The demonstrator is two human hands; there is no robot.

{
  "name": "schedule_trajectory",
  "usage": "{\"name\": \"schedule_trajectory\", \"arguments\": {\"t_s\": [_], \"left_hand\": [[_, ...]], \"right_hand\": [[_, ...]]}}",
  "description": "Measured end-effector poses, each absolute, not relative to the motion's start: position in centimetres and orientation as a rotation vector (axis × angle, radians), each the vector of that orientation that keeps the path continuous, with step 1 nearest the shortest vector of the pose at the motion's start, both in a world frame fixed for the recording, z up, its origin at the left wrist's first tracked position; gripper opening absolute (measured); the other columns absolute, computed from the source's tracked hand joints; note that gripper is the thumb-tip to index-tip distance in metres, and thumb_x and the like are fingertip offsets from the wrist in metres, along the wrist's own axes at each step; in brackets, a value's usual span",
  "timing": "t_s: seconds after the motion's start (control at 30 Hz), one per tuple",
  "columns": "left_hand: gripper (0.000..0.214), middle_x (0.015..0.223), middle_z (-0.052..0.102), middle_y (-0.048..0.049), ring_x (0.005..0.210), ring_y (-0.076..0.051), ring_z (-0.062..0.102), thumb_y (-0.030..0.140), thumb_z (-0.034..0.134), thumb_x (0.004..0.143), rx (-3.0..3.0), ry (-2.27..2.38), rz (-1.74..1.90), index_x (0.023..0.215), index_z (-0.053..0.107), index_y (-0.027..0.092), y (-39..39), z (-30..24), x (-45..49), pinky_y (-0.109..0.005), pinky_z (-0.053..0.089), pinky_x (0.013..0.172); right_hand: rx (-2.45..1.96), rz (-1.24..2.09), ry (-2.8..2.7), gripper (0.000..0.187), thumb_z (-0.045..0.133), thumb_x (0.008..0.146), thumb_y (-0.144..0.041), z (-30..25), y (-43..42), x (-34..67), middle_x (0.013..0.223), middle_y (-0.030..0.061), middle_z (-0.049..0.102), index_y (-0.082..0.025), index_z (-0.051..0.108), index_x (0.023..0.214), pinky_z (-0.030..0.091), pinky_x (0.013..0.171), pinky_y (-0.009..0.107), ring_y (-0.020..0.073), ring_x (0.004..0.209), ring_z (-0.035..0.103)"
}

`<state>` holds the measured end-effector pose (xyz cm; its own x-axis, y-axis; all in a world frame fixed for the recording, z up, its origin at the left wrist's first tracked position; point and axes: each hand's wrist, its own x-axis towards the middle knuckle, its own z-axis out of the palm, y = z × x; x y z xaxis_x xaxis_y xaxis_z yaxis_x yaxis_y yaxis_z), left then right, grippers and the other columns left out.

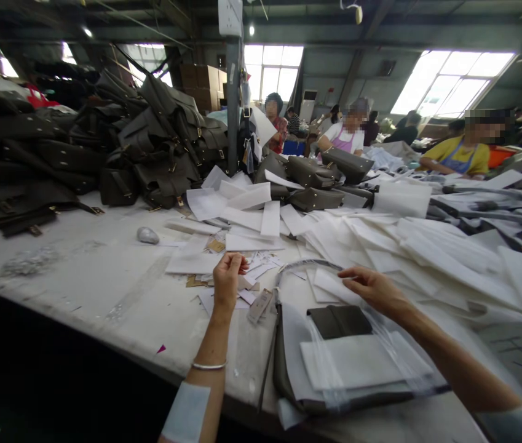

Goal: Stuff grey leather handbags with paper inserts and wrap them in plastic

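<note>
My left hand (227,278) is curled closed over a scatter of small white paper tags (254,271) on the table, its fingertips pinched on something I cannot make out. My right hand (370,288) hovers with fingers stretched out over white foam sheets (334,284), holding nothing I can see. Below both hands lies a dark olive bag (288,384) wrapped in clear plastic, with a white sheet (357,360) and a dark flap (340,320) on top. A thin strap loop (304,264) arcs between my hands.
A big pile of dark bags (104,147) fills the left and back. White foam sheets (427,246) cover the right side. A small grey stone-like object (147,235) sits on the white table (80,283). A grey post (233,104) stands behind. Several other people work at the far end.
</note>
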<state>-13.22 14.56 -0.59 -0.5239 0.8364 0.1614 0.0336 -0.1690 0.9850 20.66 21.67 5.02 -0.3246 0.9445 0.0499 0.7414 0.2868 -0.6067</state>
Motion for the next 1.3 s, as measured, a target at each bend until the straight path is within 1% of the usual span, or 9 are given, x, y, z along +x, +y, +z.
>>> {"name": "schedule_trajectory", "arguments": {"t_s": [0.1,0.23,0.37,0.5,0.73,0.9,1.03,1.17,1.3], "left_hand": [[0.035,0.085,0.068,-0.0042,0.078,-0.016,0.064,0.053,0.048,0.089,1.111,1.746,1.728,0.086,0.06,0.021,14.9,-0.9,-14.0,-0.027,0.049,0.073],[0.014,0.092,0.068,-0.0054,0.092,-0.02,0.062,0.028,0.053,0.088,1.398,2.05,1.404,0.088,0.065,0.02,14.7,-1.1,-14.0,-0.032,0.045,0.089],[0.019,0.109,0.065,-0.0106,0.109,-0.027,0.056,0.012,0.054,0.083,1.685,2.282,0.977,0.095,0.068,0.018,14.3,-1.2,-13.9,-0.042,0.038,0.1],[0.022,0.115,0.062,-0.0118,0.111,-0.027,0.055,0.018,0.048,0.091,1.887,2.401,0.616,0.1,0.068,0.018,14.1,-0.9,-14.7,-0.042,0.04,0.098],[0.028,0.119,0.061,-0.0111,0.113,-0.026,0.055,0.018,0.047,0.091,2.007,2.536,0.288,0.113,0.065,0.018,14.3,0.1,-17.6,-0.037,0.044,0.092],[0.028,0.12,0.06,-0.0152,0.116,-0.03,0.054,0.018,0.046,0.092,1.966,2.665,0.238,0.112,0.065,0.015,14.3,1.0,-18.9,-0.04,0.045,0.092],[0.027,0.126,0.059,-0.0118,0.122,-0.027,0.05,0.024,0.052,0.094,2.056,2.627,0.262,0.118,0.062,0.018,14.8,1.2,-18.7,-0.04,0.042,0.1],[0.026,0.118,0.062,-0.0079,0.111,-0.023,0.059,0.034,0.059,0.094,2.147,2.481,0.202,0.113,0.062,0.016,15.9,0.5,-18.1,-0.046,0.048,0.097],[0.03,0.116,0.063,-0.0084,0.103,-0.021,0.062,0.036,0.06,0.094,2.128,2.433,0.241,0.114,0.061,0.015,16.9,-0.1,-18.3,-0.044,0.053,0.09]], "right_hand": [[-1.621,0.559,-2.168,0.034,0.058,0.076,-0.047,4.5,20.4,24.7,0.071,0.0049,0.072,-0.022,0.076,0.091,0.047,0.061,0.032,0.0221,0.064,0.064],[-1.546,0.539,-2.295,0.033,0.055,0.081,-0.046,3.9,18.3,26.6,0.096,0.008,0.075,-0.023,0.075,0.092,0.051,0.082,0.037,0.0266,0.089,0.068],[-1.47,0.355,-2.467,0.034,0.051,0.087,-0.045,3.4,17.9,25.6,0.106,0.009,0.073,-0.022,0.074,0.098,0.046,0.097,0.042,0.0294,0.105,0.062],[-1.546,0.294,-2.481,0.037,0.05,0.089,-0.044,2.6,19.2,24.9,0.122,0.0111,0.068,-0.021,0.073,0.106,0.042,0.104,0.042,0.03,0.118,0.057],[-1.604,0.477,-2.508,0.041,0.042,0.093,-0.047,2.3,17.3,26.4,0.111,0.0092,0.07,-0.024,0.074,0.101,0.045,0.097,0.038,0.0263,0.102,0.065],[-1.71,0.508,-2.435,0.045,0.044,0.091,-0.055,2.0,14.4,29.0,0.113,0.008,0.071,-0.026,0.074,0.108,0.049,0.095,0.041,0.0296,0.104,0.066],[-1.756,0.327,-2.277,0.051,0.045,0.089,-0.058,2.3,12.8,30.0,0.124,0.0092,0.067,-0.024,0.069,0.12,0.05,0.098,0.046,0.0323,0.109,0.065],[-1.517,0.141,-2.225,0.051,0.047,0.091,-0.058,3.8,9.3,27.7,0.131,0.0092,0.063,-0.026,0.064,0.126,0.049,0.102,0.049,0.0317,0.121,0.059],[-1.23,0.225,-2.485,0.047,0.058,0.09,-0.048,4.4,5.1,22.9,0.145,0.0051,0.053,-0.034,0.057,0.135,0.042,0.109,0.052,0.0308,0.133,0.048]]}}
